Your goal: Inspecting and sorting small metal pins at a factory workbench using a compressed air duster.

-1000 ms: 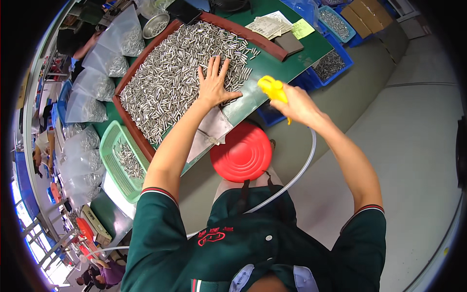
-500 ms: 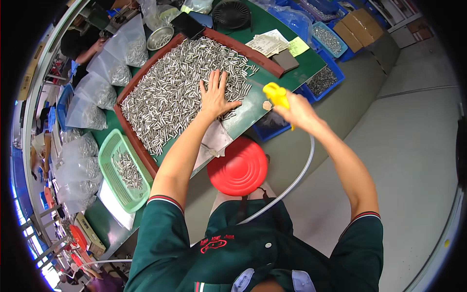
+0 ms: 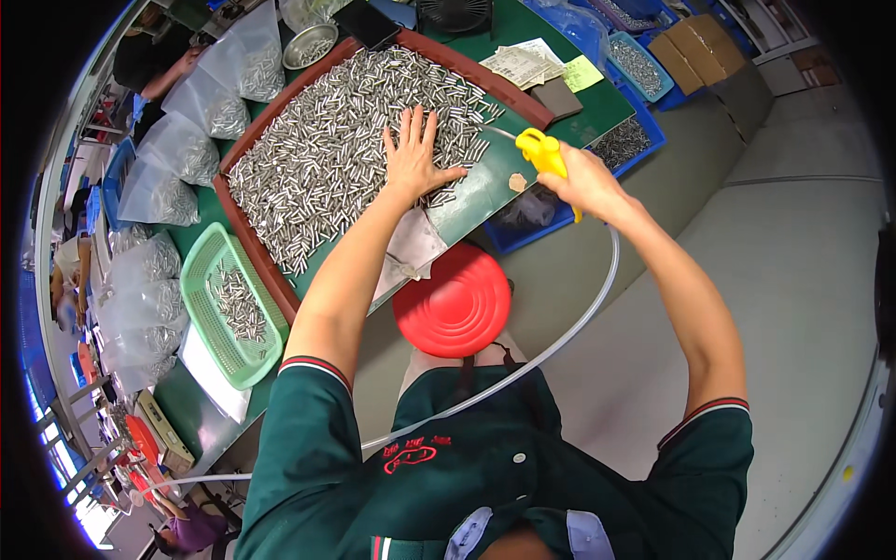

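At the far left, several clear plastic bags [image 3: 154, 187] of small metal parts lie along the desk [image 3: 485, 191] edge, too overlapped to count. Just right of them sits one light green basket [image 3: 210, 280] holding a scatter of the same parts, touching the outer wall of one large brown tray [image 3: 245, 229]. The tray is filled with a dense layer of short silver metal pins [image 3: 327, 159], far too many to count. The left hand [image 3: 415, 154] lies flat on the pins near the tray's near edge, fingers spread apart, holding nothing. Below it a piece of white paper [image 3: 411, 247] hangs over the desk edge, and one red round stool seat [image 3: 453, 301] stands under it. Right of the left hand, the right hand [image 3: 583, 177] is wrapped tight round one yellow air blow gun [image 3: 544, 154], nozzle aimed at the tray. One clear hose [image 3: 569, 331] runs from it down past the torso. Behind are two blue bins [image 3: 644, 131] with parts.
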Available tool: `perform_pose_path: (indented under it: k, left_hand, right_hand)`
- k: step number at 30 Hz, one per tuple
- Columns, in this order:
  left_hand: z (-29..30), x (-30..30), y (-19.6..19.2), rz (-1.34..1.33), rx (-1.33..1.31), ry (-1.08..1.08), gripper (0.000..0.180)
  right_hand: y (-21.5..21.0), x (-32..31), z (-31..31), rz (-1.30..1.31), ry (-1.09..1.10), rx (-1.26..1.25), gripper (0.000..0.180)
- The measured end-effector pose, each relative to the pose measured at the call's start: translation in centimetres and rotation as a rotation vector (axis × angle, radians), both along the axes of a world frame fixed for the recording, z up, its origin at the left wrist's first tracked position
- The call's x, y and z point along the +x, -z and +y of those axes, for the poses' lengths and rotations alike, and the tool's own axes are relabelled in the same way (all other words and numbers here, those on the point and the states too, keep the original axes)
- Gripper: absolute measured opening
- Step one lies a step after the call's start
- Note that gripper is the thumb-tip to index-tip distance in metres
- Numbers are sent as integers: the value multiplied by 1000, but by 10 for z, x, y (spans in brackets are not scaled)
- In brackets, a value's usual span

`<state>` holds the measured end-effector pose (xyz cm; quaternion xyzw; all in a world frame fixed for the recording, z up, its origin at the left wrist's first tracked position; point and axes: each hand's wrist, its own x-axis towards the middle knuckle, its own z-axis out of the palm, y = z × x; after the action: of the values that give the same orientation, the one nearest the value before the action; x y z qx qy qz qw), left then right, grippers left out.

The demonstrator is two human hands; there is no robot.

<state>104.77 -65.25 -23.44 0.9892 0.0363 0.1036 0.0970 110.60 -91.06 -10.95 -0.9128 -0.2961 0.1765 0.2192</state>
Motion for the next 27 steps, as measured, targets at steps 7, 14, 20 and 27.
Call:
perform_pose_path:
  k: [7,14,20,27]
  left_hand:
    - [4,-10,0,-28,28,15,105]
    - [4,-16,-6,-45,-7,-104,114]
    - [19,-16,-13,-8,-46,-156,122]
    - [22,-12,-4,4,-69,-140,121]
  right_hand:
    - [-18,-12,12,68,-38,-106,46]
    - [1,-3,22,42,3,-71,43]
    - [-8,9,41,45,-29,-30,41]
    - [3,0,48,-30,-84,-80,43]
